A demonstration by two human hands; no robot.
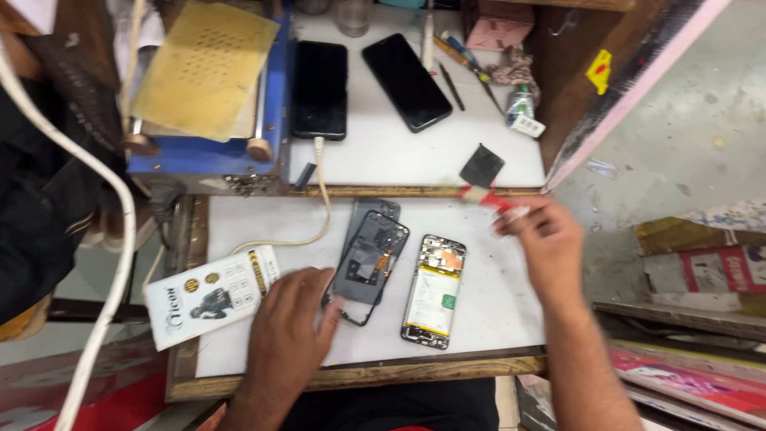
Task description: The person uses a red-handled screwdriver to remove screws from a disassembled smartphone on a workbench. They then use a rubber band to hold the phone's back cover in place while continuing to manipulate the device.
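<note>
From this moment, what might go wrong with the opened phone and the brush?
The right hand holds a small brush above the opened phone; its exposed battery and board might catch loosened dust or bristles. The left hand rests on the dark back frame, which could slide toward the table's front edge.

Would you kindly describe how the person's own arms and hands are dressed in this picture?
Both forearms are bare: no sleeve shows on either. The left hand and right hand wear no gloves, and no watch, ring or band is visible. The right hand is motion-blurred.
</note>
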